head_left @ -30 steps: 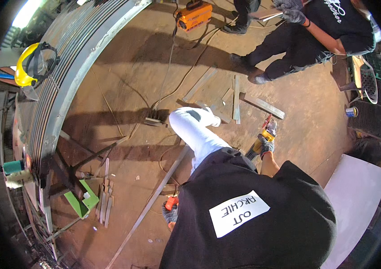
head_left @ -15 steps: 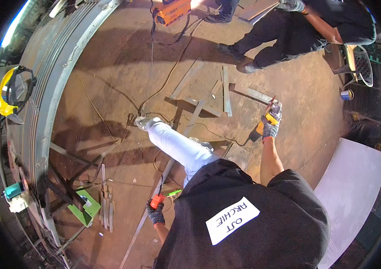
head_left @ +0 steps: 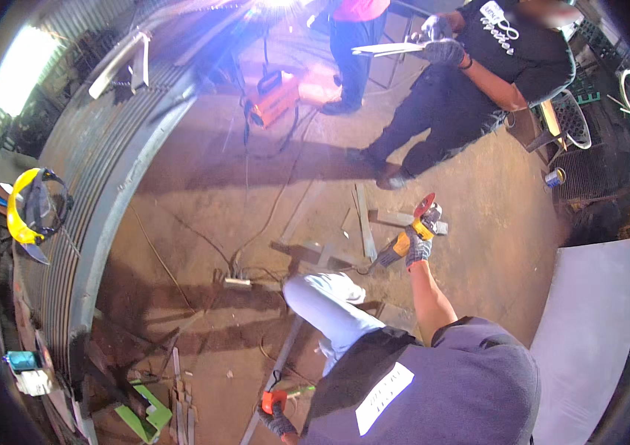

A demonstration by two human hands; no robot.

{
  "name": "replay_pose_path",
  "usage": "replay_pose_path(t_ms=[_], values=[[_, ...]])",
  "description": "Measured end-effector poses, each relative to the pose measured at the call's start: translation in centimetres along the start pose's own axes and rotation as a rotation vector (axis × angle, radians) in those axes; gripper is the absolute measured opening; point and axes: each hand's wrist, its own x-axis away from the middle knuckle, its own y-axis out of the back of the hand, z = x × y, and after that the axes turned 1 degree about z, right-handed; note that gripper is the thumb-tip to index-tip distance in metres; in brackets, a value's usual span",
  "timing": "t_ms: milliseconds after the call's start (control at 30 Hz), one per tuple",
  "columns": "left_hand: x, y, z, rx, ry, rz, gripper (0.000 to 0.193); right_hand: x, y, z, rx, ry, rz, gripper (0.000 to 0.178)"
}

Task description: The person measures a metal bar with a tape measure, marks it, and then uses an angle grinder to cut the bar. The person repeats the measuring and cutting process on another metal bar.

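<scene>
Grinder (head_left: 413, 231) clenched in right hand (head_left: 418, 251), disc raised clear of floor (head_left: 478, 245); red-handled tool (head_left: 273, 401) grasped by left hand (head_left: 278, 423), low beside steel bar (head_left: 274, 378).

Right hand (head_left: 418, 251) raised, left hand (head_left: 278, 423) low

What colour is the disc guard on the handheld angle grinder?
Red, on the yellow-and-black angle grinder in the gloved right hand; head view.

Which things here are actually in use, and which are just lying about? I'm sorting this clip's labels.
In use:
- angle grinder gripped by the gloved right hand
- red-handled tool in the gloved left hand
- long metal bar beside that hand

Lying about:
- yellow face shield
- orange welding machine
- green angle pieces
- small can
</scene>
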Motion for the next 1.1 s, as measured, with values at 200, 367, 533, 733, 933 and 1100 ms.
replay_pose_path(t_ms=[200, 367, 533, 733, 933, 1100], values=[[-4.6, -2.8, -0.8, 0.132, -0.107, 0.061, 0.033, 0.5, -4.9, 3.5, -0.109, -0.232, 0.096, 0.046], [-10.1, -1.4, -2.9, 0.351, -0.196, 0.234, 0.029, -0.8, -6.6, 3.2, -0.064, -0.198, 0.232, 0.04], [-17.3, -5.4, -5.0, 0.65, -0.07, 0.277, 0.028, -0.2, -5.5, 1.7, -0.068, -0.164, 0.377, 0.045], [-22.4, -20.9, -6.7, -0.466, 0.015, 0.707, 0.03, 0.3, -6.3, -3.0, -0.127, -0.303, 0.556, 0.049], [-27.9, -36.9, 6.8, -1.333, -0.025, 1.158, 0.045, 1.7, -8.2, -11.7, -0.222, -0.591, 0.742, 0.056], [-33.8, -43.3, 22.5, -1.226, -0.329, 1.141, 0.063, 0.0, -9.6, -19.5, -0.256, -0.592, 0.845, 0.058]])
